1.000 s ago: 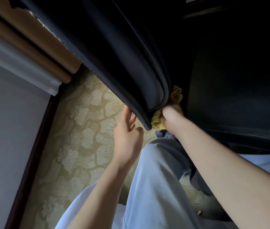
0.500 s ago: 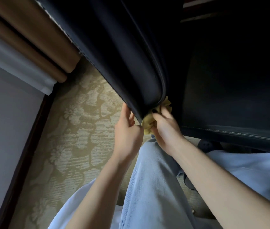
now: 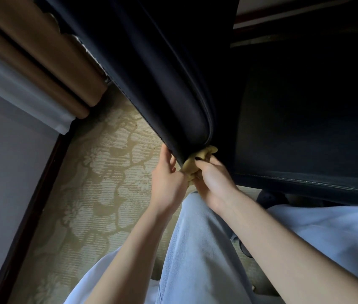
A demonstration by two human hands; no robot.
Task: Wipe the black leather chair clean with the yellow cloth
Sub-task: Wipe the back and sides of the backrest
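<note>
The black leather chair (image 3: pixel 169 88) fills the upper middle and right of the head view; its padded arm runs down to a rounded front corner. My right hand (image 3: pixel 214 183) grips the bunched yellow cloth (image 3: pixel 192 166) and holds it against the underside of that corner. My left hand (image 3: pixel 167 178) touches the outer side of the same corner with its fingers up against the leather. Most of the cloth is hidden between my hands.
Patterned beige carpet (image 3: pixel 99 176) lies below the chair. A grey wall with a dark skirting board (image 3: pixel 28 205) runs along the left, and brown curtain folds (image 3: pixel 42 51) hang at the upper left. My legs in light blue trousers (image 3: pixel 197 255) are below my hands.
My right hand with the cloth slid from the inner side of the chair arm's corner down and left to its underside, closer to my left hand. The left hand stayed at the corner.
</note>
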